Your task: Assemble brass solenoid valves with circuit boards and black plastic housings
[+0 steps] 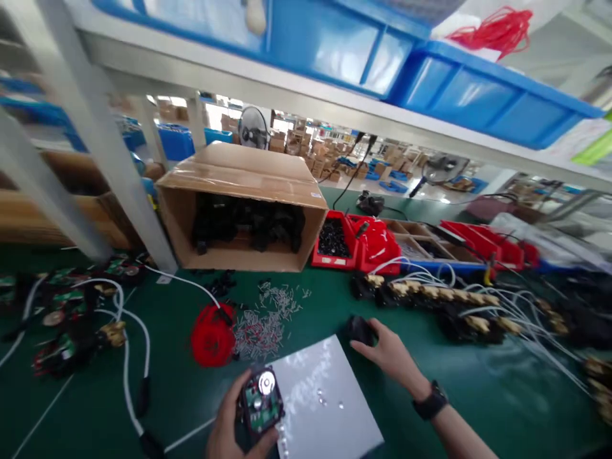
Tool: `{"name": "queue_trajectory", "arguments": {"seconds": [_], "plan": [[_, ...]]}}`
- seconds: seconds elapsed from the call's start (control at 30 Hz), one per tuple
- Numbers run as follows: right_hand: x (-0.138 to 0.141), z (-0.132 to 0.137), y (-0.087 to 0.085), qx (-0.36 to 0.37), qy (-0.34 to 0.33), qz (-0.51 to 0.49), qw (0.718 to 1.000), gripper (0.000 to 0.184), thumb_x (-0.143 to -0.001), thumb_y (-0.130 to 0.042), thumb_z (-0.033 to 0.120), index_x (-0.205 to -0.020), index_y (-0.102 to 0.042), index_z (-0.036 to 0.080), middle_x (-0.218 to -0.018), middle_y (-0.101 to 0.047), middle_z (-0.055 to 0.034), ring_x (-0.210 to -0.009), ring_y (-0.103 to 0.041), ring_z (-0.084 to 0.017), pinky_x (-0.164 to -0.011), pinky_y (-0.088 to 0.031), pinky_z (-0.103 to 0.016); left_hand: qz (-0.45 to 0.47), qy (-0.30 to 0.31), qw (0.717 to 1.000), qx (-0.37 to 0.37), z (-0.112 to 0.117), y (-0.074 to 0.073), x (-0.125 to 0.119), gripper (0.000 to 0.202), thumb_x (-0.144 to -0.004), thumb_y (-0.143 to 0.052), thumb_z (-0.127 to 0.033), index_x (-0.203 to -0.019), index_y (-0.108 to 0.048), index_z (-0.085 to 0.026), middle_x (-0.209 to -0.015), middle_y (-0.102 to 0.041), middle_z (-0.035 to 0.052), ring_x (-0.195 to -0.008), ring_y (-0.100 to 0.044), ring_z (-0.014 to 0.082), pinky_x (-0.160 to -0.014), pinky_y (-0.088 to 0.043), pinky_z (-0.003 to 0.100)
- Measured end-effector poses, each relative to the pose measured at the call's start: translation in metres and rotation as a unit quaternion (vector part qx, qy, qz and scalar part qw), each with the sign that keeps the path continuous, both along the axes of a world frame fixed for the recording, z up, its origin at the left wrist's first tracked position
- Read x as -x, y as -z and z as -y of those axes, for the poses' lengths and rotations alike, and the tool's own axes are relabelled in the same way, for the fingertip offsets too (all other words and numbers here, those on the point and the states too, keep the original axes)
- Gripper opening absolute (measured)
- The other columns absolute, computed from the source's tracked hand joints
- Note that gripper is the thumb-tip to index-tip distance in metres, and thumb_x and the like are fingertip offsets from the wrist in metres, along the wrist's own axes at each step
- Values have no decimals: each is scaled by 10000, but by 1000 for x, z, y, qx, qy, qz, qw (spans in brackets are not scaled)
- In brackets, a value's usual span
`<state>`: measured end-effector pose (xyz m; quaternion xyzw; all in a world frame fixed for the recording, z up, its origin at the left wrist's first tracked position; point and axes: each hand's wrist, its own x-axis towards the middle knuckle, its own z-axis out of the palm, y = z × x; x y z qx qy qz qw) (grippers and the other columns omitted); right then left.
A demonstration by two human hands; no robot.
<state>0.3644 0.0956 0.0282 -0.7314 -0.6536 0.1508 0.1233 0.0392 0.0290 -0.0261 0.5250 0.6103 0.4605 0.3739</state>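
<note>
Small pale labels sit on the front of the red bin (335, 245) and at the corner of the cardboard box (248, 167), but their print is too small to read. The surface (186, 392) is dark green, with thin pale lines across its near left part. A loose scatter of small metal pins (265, 325) lies beside a coil of red wire (210, 344); at the far left are opened units with circuit boards and white cables (127, 376), and at the right a row of tan connectors (430, 290) trails more white cables. Overhead, a shelf (310, 95) carries blue crates (329, 41); beyond stretch a fan (253, 127) and a wide room stacked with cartons. The left grip (246, 417) is grasping an open black housing (262, 400), its green board and round silver part facing up, over the left edge of a white sheet (329, 408) dotted with small shiny pieces. The right forearm, banded at the wrist in black, reaches in from the lower right; the right grip (380, 344) has thumb and fingers closed around a black piece (359, 329) just beyond the sheet's far right corner.
</note>
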Motion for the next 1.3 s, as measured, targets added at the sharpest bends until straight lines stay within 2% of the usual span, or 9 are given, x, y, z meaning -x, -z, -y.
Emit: {"name": "queue_trajectory", "arguments": {"seconds": [0.17, 0.4, 0.53, 0.67, 0.77, 0.83, 1.03, 1.13, 1.3], "plan": [[-36, 54, -6, 28, -17, 71, 997, 589, -827, -461, 166, -1389, -330, 284, -1254, -541, -82, -1000, -605, -234, -813, -448, -322, -19, 18, 999, 38, 1, -12, -2, 779, -638, -644, -544, -1283, -406, -178, -1278, -501, 145, -1132, -515, 356, -963, -409, 530], [15, 55, -2, 47, 155, 127, 979, 666, -823, -524, 532, -1357, -387, 160, -1056, -587, -195, -810, -648, -323, -661, -468, -383, -18, 72, 996, 44, -2, -11, 5, 755, -652, -673, -497, -1280, -382, -195, -1285, -479, 144, -1147, -504, 353, -972, -392, 555], [41, 53, -14, -13, 153, -165, 974, 453, -815, -552, 403, -1148, -571, 96, -925, -634, -88, -608, -599, -148, -546, -456, -238, 26, 65, 996, 48, 2, -28, 5, 687, -629, -714, -468, -1192, -428, -197, -1150, -559, 105, -1011, -589, 301, -865, -493, 465], [66, 55, -34, 42, 99, -497, 861, 477, -903, -280, 484, -1042, -605, 164, -735, -645, -17, -339, -295, -77, -304, -273, -189, -87, 96, 991, -28, 8, -66, -1, 652, -619, -734, -471, -1153, -471, -206, -1076, -575, 86, -957, -578, 285, -811, -490, 434], [101, 61, -33, 138, 71, -697, 700, 385, -834, -438, 540, -1071, -540, 254, -817, -620, -16, -349, -152, -36, -303, -138, -156, -213, 144, 960, -114, 9, -89, -9, 666, -605, -755, -460, -1155, -484, -201, -1036, -578, 80, -963, -529, 283, -833, -448, 433], [124, 65, -28, 171, 62, -742, 645, 379, -800, -520, 542, -1077, -503, 284, -726, -561, 42, -357, -98, -21, -316, -110, -145, -267, 162, 940, -136, 9, -94, -14, 692, -602, -760, -457, -1174, -475, -192, -1016, -577, 80, -936, -513, 275, -824, -434, 427], [147, 69, -28, 68, -99, -570, 813, 357, -889, -414, 496, -1141, -475, 250, -942, -566, -31, -702, -555, -145, -590, -472, -238, -323, 157, 927, -106, 12, -86, -17, 659, -621, -757, -398, -1177, -472, -191, -996, -577, 82, -902, -505, 275, -783, -426, 413], [149, 70, -34, -12, -204, -443, 873, 365, -916, -379, 417, -1217, -431, 217, -1166, -526, -76, -1064, -511, -222, -939, -399, -349, -312, 146, 933, -105, 13, -85, -17, 611, -643, -737, -331, -1169, -470, -169, -987, -575, 88, -907, -503, 280, -786, -429, 416], [160, 72, -33, -24, -193, -312, 930, 395, -900, -403, 326, -1273, -372, 201, -1191, -522, -111, -1046, -531, -245, -914, -418, -393, -252, 132, 949, -138, 9, -79, -19, 626, -666, -672, -230, -1243, -431, -193, -1003, -564, 82, -914, -511, 271, -829, -413, 424]]}}
